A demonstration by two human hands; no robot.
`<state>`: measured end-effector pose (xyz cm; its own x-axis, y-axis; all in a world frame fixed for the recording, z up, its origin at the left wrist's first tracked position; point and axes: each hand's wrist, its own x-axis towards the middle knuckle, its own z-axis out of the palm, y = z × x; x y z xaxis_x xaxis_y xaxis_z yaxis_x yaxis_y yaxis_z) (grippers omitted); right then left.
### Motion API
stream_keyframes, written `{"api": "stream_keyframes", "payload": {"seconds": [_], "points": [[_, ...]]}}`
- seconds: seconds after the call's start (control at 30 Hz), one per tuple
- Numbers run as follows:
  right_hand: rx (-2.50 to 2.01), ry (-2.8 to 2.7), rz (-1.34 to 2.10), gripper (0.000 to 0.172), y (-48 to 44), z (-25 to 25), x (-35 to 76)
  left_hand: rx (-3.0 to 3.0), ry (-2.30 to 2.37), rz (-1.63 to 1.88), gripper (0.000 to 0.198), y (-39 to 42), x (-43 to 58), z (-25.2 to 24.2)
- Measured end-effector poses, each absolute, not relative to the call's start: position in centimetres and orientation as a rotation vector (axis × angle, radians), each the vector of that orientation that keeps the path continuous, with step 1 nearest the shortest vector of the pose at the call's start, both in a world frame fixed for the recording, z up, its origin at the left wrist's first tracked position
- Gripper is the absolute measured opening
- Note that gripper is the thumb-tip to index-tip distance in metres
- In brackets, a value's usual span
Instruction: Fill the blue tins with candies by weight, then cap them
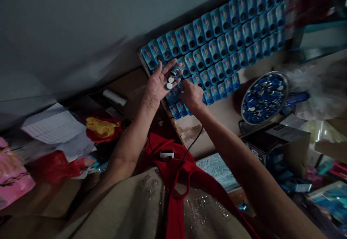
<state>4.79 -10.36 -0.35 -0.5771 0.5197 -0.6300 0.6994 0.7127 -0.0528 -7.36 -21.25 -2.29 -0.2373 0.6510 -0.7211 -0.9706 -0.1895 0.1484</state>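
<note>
My left hand (155,85) is turned palm up, fingers partly spread, with several small round discs (169,85), blue and white, lying on the palm and fingers. Just to its right, my right hand (193,95) is closed in a pinch over the lower rows of blue packs; whatever its fingertips hold is hidden. The blue packs (207,26) lie side by side in slanting rows on a table (222,112). Many show a dark round spot at the lower end. Both hands are over the left part of these rows.
A round metal bowl (287,87) full of blue and white discs (261,96) stands to the right. Near it are a dark box (282,138) and clear plastic bags (317,91). Papers (54,123) and a yellow-and-red bundle (101,127) lie left. A black cable (193,143) hangs in front.
</note>
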Motion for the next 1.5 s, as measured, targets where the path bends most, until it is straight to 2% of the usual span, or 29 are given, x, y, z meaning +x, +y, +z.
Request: {"api": "stream_keyframes", "payload": {"seconds": [0.13, 0.27, 0.47, 0.57, 0.7, 0.93, 1.07, 1.17, 1.23, 1.37, 1.5], "points": [[0.792, 2.451, -0.432, 0.026, -11.2, 1.0, 5.5, -0.598, 0.721, 1.740, 0.055, -21.6, -7.3, -1.9], [0.486, 2.641, -0.572, 0.040, -12.0, 2.0, 5.2, -0.582, 0.726, 1.718, 0.056, -21.6, -6.5, -2.1], [0.158, 2.627, -0.742, 0.035, -10.6, 1.9, 6.5, -0.605, 0.700, 1.681, 0.057, -21.1, -5.3, -2.6], [0.462, 2.642, -0.814, 0.037, -9.3, 1.8, 9.6, -0.618, 0.696, 1.668, 0.057, -21.1, -5.5, -2.7], [1.007, 2.551, -0.766, 0.032, -8.7, 0.7, 11.4, -0.621, 0.725, 1.670, 0.055, -20.7, -6.0, -2.6], [0.988, 2.454, -0.454, 0.025, -9.4, -0.6, 7.5, -0.607, 0.711, 1.641, 0.058, -20.3, -5.6, -2.9], [1.025, 2.333, -0.396, 0.014, -8.0, -0.6, 6.1, -0.609, 0.687, 1.650, 0.058, -20.3, -5.4, -3.2], [1.053, 2.325, -0.410, 0.024, -7.2, -0.7, 5.8, -0.585, 0.691, 1.654, 0.057, -20.2, -5.7, -3.1], [1.043, 2.346, -0.414, 0.022, -7.2, -0.4, 5.9, -0.565, 0.705, 1.662, 0.057, -20.2, -5.9, -2.9], [1.148, 2.434, -0.583, 0.007, -8.6, 0.5, 6.7, -0.518, 0.718, 1.720, 0.057, -20.2, -5.7, -2.5], [1.292, 2.616, -0.932, 0.015, -10.3, 0.3, 6.4, -0.454, 0.702, 1.818, 0.070, -19.6, -4.3, -2.3]]}}
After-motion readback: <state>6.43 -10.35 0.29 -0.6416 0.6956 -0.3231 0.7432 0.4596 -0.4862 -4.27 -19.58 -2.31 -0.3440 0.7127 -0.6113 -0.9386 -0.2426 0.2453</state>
